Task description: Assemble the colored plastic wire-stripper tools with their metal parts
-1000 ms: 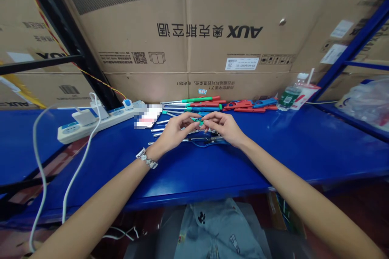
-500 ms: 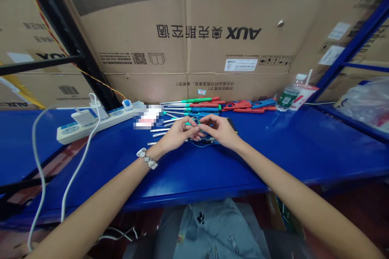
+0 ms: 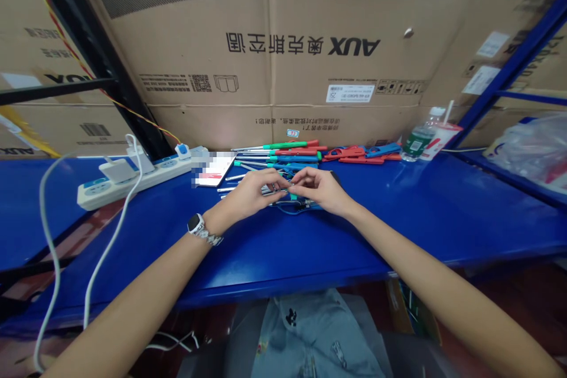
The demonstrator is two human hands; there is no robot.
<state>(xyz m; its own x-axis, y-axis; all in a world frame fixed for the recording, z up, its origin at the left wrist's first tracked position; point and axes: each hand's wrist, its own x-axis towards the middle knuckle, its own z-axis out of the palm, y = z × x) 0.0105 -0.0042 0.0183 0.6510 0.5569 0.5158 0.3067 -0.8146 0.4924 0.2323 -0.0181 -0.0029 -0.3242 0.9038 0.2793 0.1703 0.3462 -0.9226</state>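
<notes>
Both hands meet above the middle of the blue table. My left hand (image 3: 262,185), with a white-and-silver watch (image 3: 201,228) at its wrist, has thumb and fingers closed in a pinch. Facing it, my right hand (image 3: 322,189) pinches too, its fingertips almost touching the left ones. Whatever lies between the fingertips is too small and hidden to name. Beneath and behind the hands are several long tools (image 3: 287,145) with silver shafts and green, red or blue handles. A dark piece with a thin blue loop (image 3: 287,210) lies just under the fingers.
Left of the tools lies a phone (image 3: 217,168), and farther left a white power strip (image 3: 88,196) with plugs and cables. Red and blue plastic pieces (image 3: 354,155) lie at the back right, beside a bottle (image 3: 415,144) and a cup (image 3: 438,140). Cardboard (image 3: 283,77) stands behind.
My left wrist has turned, so the watch face now shows. The fingers have shifted slightly and both hands stay pinched close together. The view has shifted a little.
</notes>
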